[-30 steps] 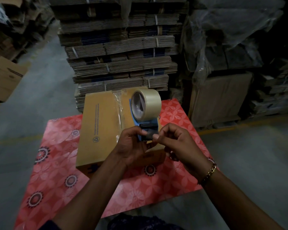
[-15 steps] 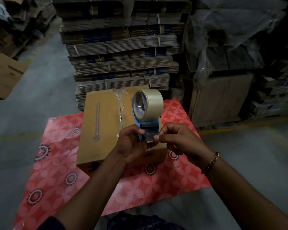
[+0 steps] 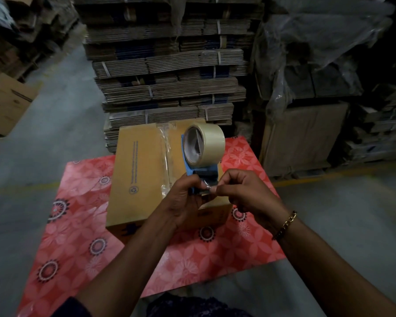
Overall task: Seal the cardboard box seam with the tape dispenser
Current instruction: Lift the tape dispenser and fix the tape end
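Note:
A brown cardboard box [image 3: 140, 175] lies on a red flowered table [image 3: 78, 236], with clear tape along its middle seam [image 3: 164, 156]. Above the box's near right part I hold a blue tape dispenser [image 3: 206, 173] carrying a roll of pale tape [image 3: 207, 143]. My left hand [image 3: 183, 202] grips the dispenser's handle from below. My right hand [image 3: 245, 191] pinches the loose end of the tape [image 3: 207, 187] at the dispenser's mouth with thumb and forefinger. The dispenser's handle is hidden by my left hand.
Tall bundles of flattened cardboard [image 3: 169, 72] stand right behind the table. Plastic-wrapped pallets [image 3: 306, 88] are at the right, an open carton [image 3: 7, 104] sits on the grey floor at the left. A gold bracelet [image 3: 285, 225] is on my right wrist.
Both hands and the dispenser stay almost in place. My right fingers have closed tighter on the tape end at the dispenser's mouth. The camera has shifted slightly.

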Demonstrator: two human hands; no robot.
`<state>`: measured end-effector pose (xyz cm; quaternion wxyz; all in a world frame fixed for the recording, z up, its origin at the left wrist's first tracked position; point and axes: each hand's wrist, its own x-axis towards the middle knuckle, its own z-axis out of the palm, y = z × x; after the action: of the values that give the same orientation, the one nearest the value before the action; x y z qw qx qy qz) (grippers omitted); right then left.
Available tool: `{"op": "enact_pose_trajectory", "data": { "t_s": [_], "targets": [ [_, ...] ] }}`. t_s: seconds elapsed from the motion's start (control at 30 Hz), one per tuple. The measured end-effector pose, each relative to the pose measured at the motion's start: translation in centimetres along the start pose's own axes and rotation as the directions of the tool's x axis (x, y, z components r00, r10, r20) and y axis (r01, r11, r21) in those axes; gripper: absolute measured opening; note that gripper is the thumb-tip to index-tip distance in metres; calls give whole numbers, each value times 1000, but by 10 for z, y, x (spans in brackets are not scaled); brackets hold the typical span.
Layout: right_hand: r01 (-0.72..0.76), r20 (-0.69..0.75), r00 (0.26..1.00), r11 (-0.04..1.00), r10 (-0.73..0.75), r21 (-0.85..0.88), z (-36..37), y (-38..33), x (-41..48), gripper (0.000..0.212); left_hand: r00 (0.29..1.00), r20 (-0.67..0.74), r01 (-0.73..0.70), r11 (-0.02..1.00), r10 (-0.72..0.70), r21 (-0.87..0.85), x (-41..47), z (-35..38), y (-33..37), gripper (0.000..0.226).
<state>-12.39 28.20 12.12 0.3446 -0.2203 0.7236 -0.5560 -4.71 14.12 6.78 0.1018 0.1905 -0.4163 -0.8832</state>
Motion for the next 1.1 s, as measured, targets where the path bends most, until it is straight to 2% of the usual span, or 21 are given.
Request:
{"op": "enact_pose_trajectory", "data": {
  "t_s": [0.03, 0.1, 0.13, 0.23, 0.27, 0.33, 0.4, 0.43, 0.57, 0.63, 0.7, 0.73, 0.8, 0.9, 0.97, 1.1],
  "targets": [
    [10, 0, 1000, 1000, -10, 18, 0, 1, -2, 15, 1000, -10, -3, 1000, 3, -13, 0, 0, -1, 10],
    [24, 4, 1000, 998, -24, 64, 0, 2, -7, 10, 999, -33, -6, 999, 5, -38, 5, -4, -2, 34],
    [23, 7, 1000, 996, -24, 86, 0, 3, -10, 13, 999, -53, -9, 999, 6, -44, 7, -5, -2, 36],
    [24, 15, 1000, 989, -27, 144, 0, 7, -18, 20, 998, -63, -25, 999, 22, -45, 7, -5, -1, 21],
    [36, -8, 999, 984, -35, 172, -1, 8, -20, 22, 997, -74, -25, 999, 21, -47, 8, -5, -1, 22],
    [61, -128, 992, 955, -25, 289, -6, 12, -20, 23, 996, -76, -38, 999, 35, -39, 8, -10, -2, 41],
    [53, -231, 972, 928, 37, 368, -13, 19, -18, 19, 997, -66, -32, 998, 28, -57, 9, -14, -2, 60],
    [13, -234, 969, 933, 77, 360, -14, 22, -18, 17, 998, -52, -34, 997, 31, -65, 9, -15, -3, 61],
    [-187, 1, 981, 939, 195, 290, 8, 34, -19, 22, 999, -28, -25, 998, 24, -62, 5, -9, -3, 38],
    [-211, 66, 977, 921, 200, 329, 21, 32, -18, 23, 997, -14, 82, 996, -82, -29, 3, -6, -4, 35],
    [-214, 81, 977, 892, 198, 399, 29, 27, -15, 28, 965, 67, 256, 966, -255, -10, -1, -3, -4, 36],
    [-216, 74, 976, 880, 204, 424, 31, 26, -13, 33, 952, 98, 291, 957, -288, -8, -3, -2, -4, 40],
    [-215, 48, 975, 876, 216, 431, 32, 23, -11, 30, 957, 106, 272, 962, -270, -1, -2, -4, -6, 52],
    [-185, 15, 980, 880, 199, 437, 30, 26, -11, 16, 975, 25, 219, 976, -219, 23, 1, -8, -10, 61],
    [-165, 10, 984, 880, 179, 446, 29, 29, -12, 14, 972, 6, 235, 972, -235, 13, 3, -11, -12, 64],
    [-152, 28, 988, 894, 154, 422, 24, 31, -13, 16, 960, 62, 274, 962, -274, 7, -1, -8, -11, 64]
  ]
}}
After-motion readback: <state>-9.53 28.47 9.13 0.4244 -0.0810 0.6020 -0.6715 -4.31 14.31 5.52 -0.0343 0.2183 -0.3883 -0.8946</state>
